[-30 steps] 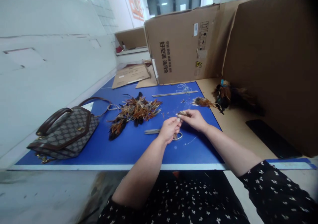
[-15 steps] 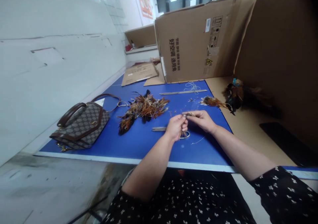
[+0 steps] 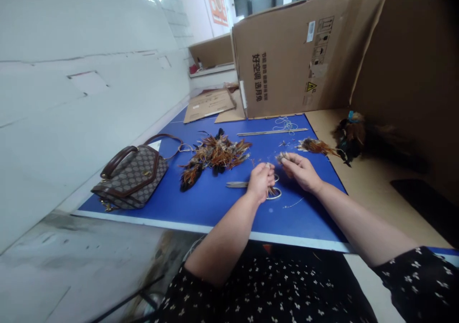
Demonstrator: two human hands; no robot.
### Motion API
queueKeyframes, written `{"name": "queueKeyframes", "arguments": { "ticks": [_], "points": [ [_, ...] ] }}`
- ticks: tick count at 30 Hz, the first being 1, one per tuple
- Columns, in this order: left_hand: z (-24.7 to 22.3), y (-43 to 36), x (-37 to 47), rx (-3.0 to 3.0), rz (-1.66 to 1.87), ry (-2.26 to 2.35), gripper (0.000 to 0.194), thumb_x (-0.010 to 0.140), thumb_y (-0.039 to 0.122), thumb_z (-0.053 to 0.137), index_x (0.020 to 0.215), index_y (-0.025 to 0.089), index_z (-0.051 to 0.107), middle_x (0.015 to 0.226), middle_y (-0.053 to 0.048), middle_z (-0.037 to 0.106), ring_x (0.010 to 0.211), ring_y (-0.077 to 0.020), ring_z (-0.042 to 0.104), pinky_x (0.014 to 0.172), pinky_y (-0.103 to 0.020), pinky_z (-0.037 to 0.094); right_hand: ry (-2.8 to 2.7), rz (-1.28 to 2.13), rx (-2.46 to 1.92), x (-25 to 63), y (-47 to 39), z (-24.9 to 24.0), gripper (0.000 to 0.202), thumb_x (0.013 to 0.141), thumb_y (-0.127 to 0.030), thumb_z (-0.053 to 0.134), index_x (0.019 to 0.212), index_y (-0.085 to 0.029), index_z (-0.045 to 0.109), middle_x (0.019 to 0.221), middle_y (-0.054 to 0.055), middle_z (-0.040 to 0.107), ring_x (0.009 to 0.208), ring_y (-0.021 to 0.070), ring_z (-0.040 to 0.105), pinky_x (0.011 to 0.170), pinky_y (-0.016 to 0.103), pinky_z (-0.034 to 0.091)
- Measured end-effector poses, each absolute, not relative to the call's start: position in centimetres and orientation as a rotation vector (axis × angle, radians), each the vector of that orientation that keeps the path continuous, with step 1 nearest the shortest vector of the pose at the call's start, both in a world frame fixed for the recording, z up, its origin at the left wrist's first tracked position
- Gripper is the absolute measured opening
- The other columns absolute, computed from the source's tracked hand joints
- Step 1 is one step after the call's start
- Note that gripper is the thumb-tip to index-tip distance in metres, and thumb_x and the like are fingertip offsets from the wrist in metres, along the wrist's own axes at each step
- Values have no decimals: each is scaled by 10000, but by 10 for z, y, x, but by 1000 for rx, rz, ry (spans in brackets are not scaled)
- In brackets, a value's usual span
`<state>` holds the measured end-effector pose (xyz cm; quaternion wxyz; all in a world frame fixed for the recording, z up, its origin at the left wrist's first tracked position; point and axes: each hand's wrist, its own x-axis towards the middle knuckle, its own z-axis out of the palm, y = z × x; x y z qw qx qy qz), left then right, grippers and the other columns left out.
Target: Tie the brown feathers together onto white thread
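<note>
My left hand [image 3: 261, 181] is closed on a small bunch of brown feathers [image 3: 271, 190], which sticks out below the fingers. A short gap to its right, my right hand [image 3: 300, 170] pinches a greyish tuft of fluff [image 3: 283, 157] between thumb and fingers. Scissors [image 3: 236, 185] lie on the blue table [image 3: 215, 208], blades to the left, their handles partly hidden by my left hand. A large pile of brown and black feathers [image 3: 216, 152] lies to the left. Beyond my right hand is a small feather bundle [image 3: 317, 146].
A patterned handbag [image 3: 134, 179] sits at the left. Thin sticks [image 3: 268, 132] and loose thread [image 3: 286, 124] lie at the back, before a big cardboard box [image 3: 287, 65]. Dark feathers [image 3: 353, 136] and a black flat object [image 3: 419, 208] rest on cardboard at right.
My hands have moved apart; my right hand now holds the greyish tuft away from my left. The view has shifted slightly, so the surroundings appear further right.
</note>
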<state>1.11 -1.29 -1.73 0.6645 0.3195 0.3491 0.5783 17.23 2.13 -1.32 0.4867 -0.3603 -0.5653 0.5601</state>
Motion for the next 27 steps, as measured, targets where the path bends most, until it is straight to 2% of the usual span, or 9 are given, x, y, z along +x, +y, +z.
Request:
{"name": "queueKeyframes", "arguments": {
  "ticks": [4, 7, 11, 15, 20, 24, 27],
  "points": [
    [-18, -12, 14, 720, 1337, 776, 397, 843, 474, 788, 907, 152, 564, 669, 68, 381, 500, -23, 267, 477, -177, 184, -1416, 1334, -860, 169, 21, -15, 442, 842, -628, 758, 927, -216, 623, 646, -50, 496, 510, 93, 342, 476, 263, 257],
    [-17, -13, 17, 722, 1362, 773, 432, 829, 505, 806, 908, 163, 555, 664, 76, 354, 515, -28, 273, 487, -172, 200, -1483, 1281, -864, 167, 18, -15, 430, 875, -623, 726, 937, -207, 635, 657, -36, 537, 541, 107, 394, 506, 268, 328],
    [-16, -15, 20, 784, 1395, 771, 486, 770, 520, 859, 897, 173, 543, 664, 85, 371, 526, -26, 280, 507, -175, 232, -1495, 1232, -831, 162, 15, -16, 403, 881, -580, 740, 1001, -203, 667, 866, 31, 698, 748, 164, 596, 708, 298, 501],
    [-16, -16, 21, 819, 1421, 766, 497, 764, 532, 855, 966, 158, 597, 655, 86, 410, 511, -20, 277, 511, -187, 239, -1527, 1247, -827, 159, 17, -21, 425, 863, -586, 752, 1031, -202, 684, 999, 65, 743, 883, 207, 662, 850, 340, 538],
    [-15, -15, 20, 776, 1454, 741, 458, 759, 463, 875, 969, 159, 605, 648, 89, 407, 502, -16, 274, 502, -183, 226, -1561, 1235, -855, 160, 17, -24, 423, 851, -591, 757, 998, -202, 680, 924, 46, 721, 823, 198, 636, 793, 329, 533],
    [-15, -13, 17, 728, 1475, 731, 438, 756, 427, 884, 907, 173, 560, 630, 94, 380, 499, -21, 269, 494, -182, 222, -1554, 1259, -859, 160, 14, -21, 420, 852, -582, 753, 973, -190, 665, 798, 5, 639, 700, 155, 543, 658, 287, 469],
    [-14, -11, 15, 697, 1506, 730, 423, 760, 392, 879, 876, 177, 534, 643, 89, 375, 503, -22, 274, 493, -188, 216, -1543, 1266, -853, 160, 14, -19, 407, 861, -571, 746, 966, -190, 650, 746, -19, 578, 649, 134, 478, 613, 274, 424]
  ]
}}
